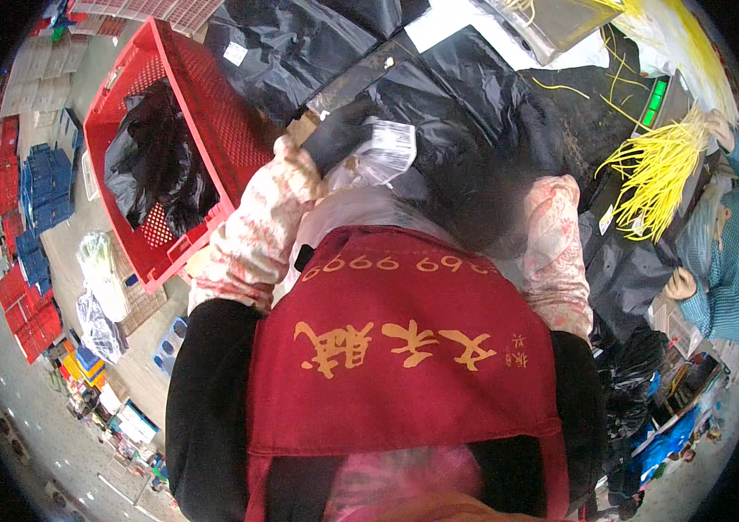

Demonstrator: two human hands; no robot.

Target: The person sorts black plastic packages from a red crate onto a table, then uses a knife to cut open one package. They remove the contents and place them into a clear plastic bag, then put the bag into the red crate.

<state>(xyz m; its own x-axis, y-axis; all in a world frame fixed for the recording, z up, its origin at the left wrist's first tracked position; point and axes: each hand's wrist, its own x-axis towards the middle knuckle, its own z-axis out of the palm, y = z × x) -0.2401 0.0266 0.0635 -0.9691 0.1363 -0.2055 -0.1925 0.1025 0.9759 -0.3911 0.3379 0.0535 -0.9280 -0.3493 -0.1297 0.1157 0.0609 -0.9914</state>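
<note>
Below a patterned sleeve, my left hand (341,142) appears as a dark shape, perhaps gloved, against black plastic. Right beside it is a crumpled clear plastic bag (369,163) bearing a white printed label (393,143); whether the fingers grip it is hidden. My right hand (500,199) is a dark blur past the other sleeve, over black plastic sheeting (467,91), and its fingers cannot be made out. Whitish translucent plastic (369,205) lies against the top of my red apron (402,391), between the two forearms.
At left, a tilted red plastic crate (154,49) holds black plastic. To the right, a co-worker's gloved hand (721,130) holds a bundle of yellow stalks (660,176) near a green-lit display (655,103). Blue crates (48,189) and bagged leafy vegetables (103,274) stand on the floor.
</note>
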